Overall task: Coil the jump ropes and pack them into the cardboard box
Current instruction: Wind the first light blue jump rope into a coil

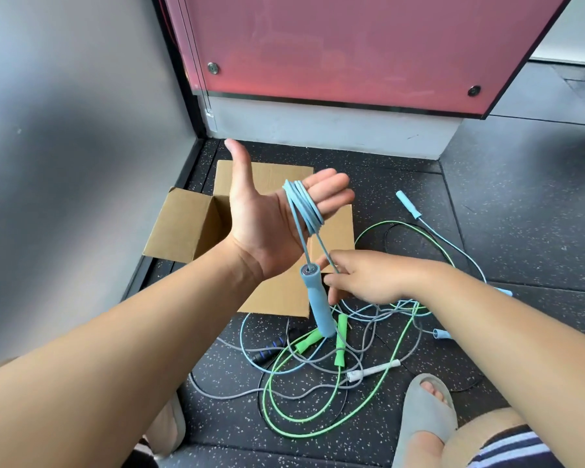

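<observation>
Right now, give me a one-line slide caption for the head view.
Left hand carries blue rope coils on straight fingers; right hand pinches the strand beside the dangling blue handle, cardboard box behind.

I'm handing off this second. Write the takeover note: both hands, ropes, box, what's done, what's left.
Left hand: open, palm up, blue rope looped round its fingers, blue handle dangling below.
Right hand: pinches the blue rope's free strand.
Cardboard box: open on the floor behind the hands, inside mostly hidden.
Done: several loops wound.
Left: finish this coil, box it, then coil and pack the tangle of ropes on the floor.
</observation>
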